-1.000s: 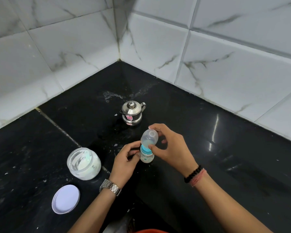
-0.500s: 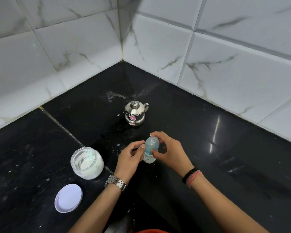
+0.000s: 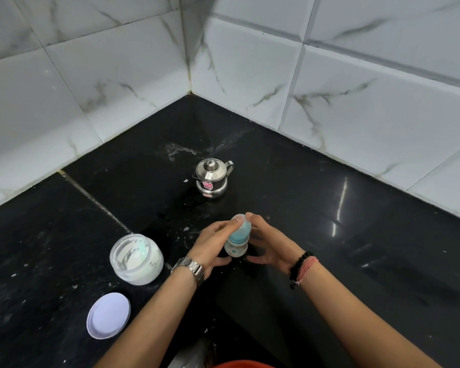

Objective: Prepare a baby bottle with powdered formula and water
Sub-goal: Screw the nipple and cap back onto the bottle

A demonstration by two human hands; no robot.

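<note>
1. The lid [image 3: 108, 315] lies nearest on the black counter [image 3: 329, 235], beside the open powder jar [image 3: 136, 258] (neither has moved).
2. The baby bottle [image 3: 237, 239] now stands upright on the counter, lower than a second ago; the left hand [image 3: 212, 241] and right hand [image 3: 270, 243] both curl around it, fingertips on its clear cap.
3. Farthest, the steel pot [image 3: 212, 177] sits unchanged.

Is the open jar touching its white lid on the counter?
Apart. The head view shows the jar standing upright and the lid lying flat nearer the person, with a strip of black counter showing plainly between them.
</note>
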